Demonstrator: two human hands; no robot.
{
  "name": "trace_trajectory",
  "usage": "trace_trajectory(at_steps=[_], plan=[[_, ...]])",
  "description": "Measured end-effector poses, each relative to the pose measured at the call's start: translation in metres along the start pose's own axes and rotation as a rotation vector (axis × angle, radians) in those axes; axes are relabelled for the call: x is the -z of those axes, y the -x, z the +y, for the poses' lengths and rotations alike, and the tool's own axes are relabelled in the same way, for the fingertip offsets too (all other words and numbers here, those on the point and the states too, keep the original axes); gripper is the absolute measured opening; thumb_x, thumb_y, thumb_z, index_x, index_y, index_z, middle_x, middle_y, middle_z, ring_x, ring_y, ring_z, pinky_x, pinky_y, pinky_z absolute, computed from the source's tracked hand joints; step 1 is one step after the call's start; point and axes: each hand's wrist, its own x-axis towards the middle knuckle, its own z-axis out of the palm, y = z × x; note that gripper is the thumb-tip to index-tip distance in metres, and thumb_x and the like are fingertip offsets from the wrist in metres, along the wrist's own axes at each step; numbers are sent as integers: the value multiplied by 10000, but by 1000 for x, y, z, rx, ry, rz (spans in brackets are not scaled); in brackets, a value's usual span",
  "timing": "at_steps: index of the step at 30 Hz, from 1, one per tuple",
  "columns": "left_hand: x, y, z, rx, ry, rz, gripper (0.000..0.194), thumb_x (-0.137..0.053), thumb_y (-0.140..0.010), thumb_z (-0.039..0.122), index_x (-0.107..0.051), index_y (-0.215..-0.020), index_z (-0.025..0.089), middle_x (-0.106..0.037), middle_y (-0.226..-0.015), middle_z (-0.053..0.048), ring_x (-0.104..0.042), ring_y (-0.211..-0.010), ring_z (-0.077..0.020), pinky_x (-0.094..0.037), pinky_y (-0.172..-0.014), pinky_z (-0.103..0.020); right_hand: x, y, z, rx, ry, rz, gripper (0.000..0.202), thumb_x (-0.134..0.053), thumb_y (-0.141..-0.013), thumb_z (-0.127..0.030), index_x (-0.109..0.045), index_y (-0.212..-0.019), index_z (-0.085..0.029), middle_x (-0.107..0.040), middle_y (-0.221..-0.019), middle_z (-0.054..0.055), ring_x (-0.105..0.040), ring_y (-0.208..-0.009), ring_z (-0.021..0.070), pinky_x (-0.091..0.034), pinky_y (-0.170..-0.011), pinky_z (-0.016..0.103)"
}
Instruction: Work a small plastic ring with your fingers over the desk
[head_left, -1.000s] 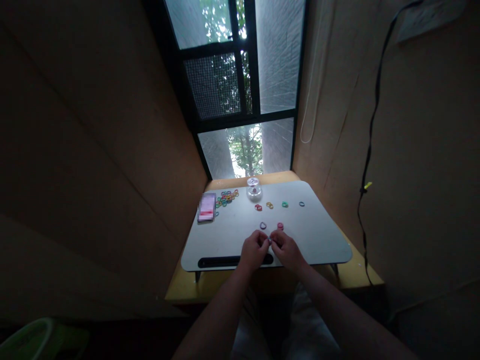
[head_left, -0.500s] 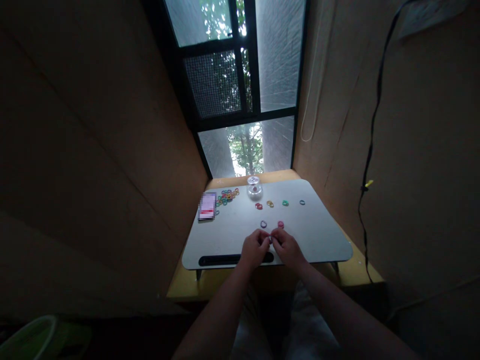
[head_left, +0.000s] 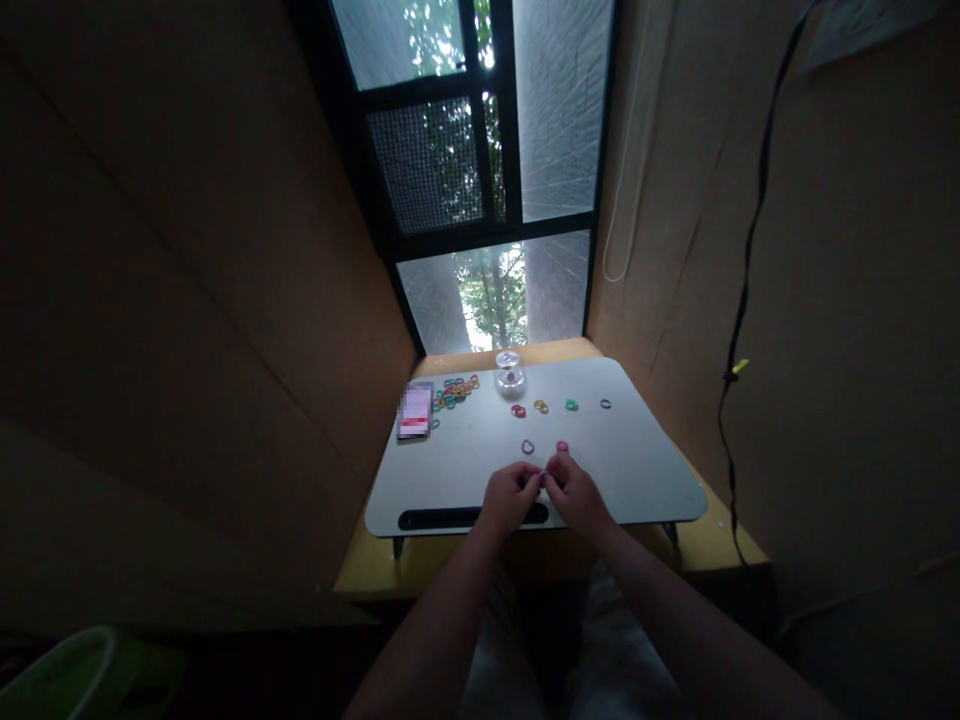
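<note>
Over the near part of the white lap table (head_left: 630, 470), my left hand (head_left: 511, 495) and my right hand (head_left: 576, 494) meet fingertip to fingertip. Both are closed in a pinch on a small purplish hair tie (head_left: 544, 479), mostly covered by the fingers. Just beyond them lie a lilac hair tie (head_left: 528, 447) and a pink hair tie (head_left: 562, 446), the pink one close to my right fingertips. Farther back is a row of red hair ties (head_left: 518, 411), yellow hair ties (head_left: 541, 407), green hair ties (head_left: 571, 405) and one blue-grey hair tie (head_left: 606, 404).
A heap of mixed hair ties (head_left: 454, 393) lies at the back left, beside a phone (head_left: 415, 412) with a blurred screen. A clear jar (head_left: 511, 380) stands at the back. A black slot (head_left: 439, 519) runs along the near edge. A cable (head_left: 739, 320) hangs on the right wall.
My fingers have shifted slightly around the small hair tie between them. The hair ties on the table have not moved.
</note>
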Motion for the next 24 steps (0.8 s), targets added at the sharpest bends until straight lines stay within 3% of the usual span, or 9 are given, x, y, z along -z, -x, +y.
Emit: trace_trajectory(at_steps=[6, 13, 24], plan=[[-1, 1, -2, 14, -11, 26, 191, -570, -840, 328, -667, -812, 167, -647, -670, 9, -547, -598, -112, -402, -586, -221, 3, 1, -3, 34, -25, -22, 50, -507, -829, -236, -475, -798, -213, -453, -629, -55, -440, -554, 121, -340, -546, 239], [-3, 1, 0, 24, -34, 70, 144, -560, -831, 290, -641, -798, 175, -620, -666, 20, -532, -607, -111, -385, -593, -222, 5, 1, -2, 58, 15, -58, 53, -474, -793, -178, -509, -765, -207, -531, -660, -24, -494, -626, 138, -364, -588, 244], [-3, 2, 0, 16, -46, 76, 139, -557, -833, 293, -619, -785, 179, -598, -661, 26, -517, -600, -112, -376, -588, -227, 3, 1, -4, 41, 25, -53, 60, -482, -807, -200, -493, -748, -208, -531, -651, -30, -494, -597, 129, -370, -578, 243]])
